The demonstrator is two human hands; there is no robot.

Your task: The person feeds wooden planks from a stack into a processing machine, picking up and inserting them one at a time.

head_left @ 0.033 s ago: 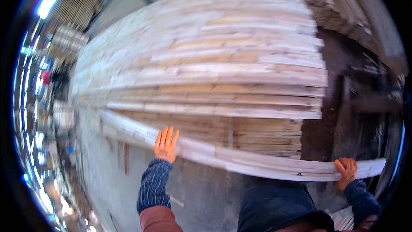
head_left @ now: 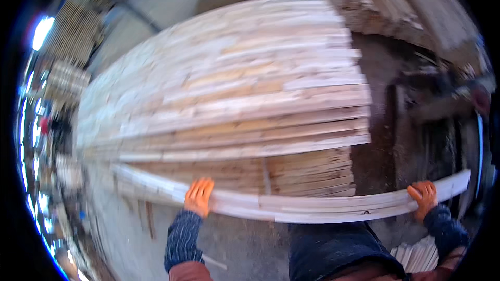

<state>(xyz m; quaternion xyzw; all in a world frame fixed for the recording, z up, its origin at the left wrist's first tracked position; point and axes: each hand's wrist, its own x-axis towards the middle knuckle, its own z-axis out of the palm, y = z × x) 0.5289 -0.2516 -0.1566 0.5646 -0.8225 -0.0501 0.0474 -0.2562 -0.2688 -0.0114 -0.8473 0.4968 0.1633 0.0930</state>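
Observation:
A long pale wooden board (head_left: 312, 209) with lengthwise grooves runs across in front of my body, bowed by the lens. My left hand (head_left: 199, 196), in an orange glove, is closed over it left of the middle, fingers bent across the top. Near its right end, my right hand (head_left: 424, 198), gloved in orange too, grips it with the fingers wrapped round. Just beyond lies a wide stack of similar boards (head_left: 234, 73). Its near side steps down to a lower layer of boards (head_left: 307, 174). The held board's far left end reaches the stack's near left corner.
More timber (head_left: 364, 0) is piled at the far right. Dark metal machinery or framing (head_left: 442, 114) stands to the right. Several short wood pieces (head_left: 416, 255) lie by my right forearm. Stacked lumber (head_left: 67, 80) fills the left background, and a thin stick (head_left: 214, 262) lies on the concrete floor.
The view has turned slightly, so the stack appears shifted left and tilted. My left fingers, stretched out over the board before, are now bent. The board's right end sits higher in the picture.

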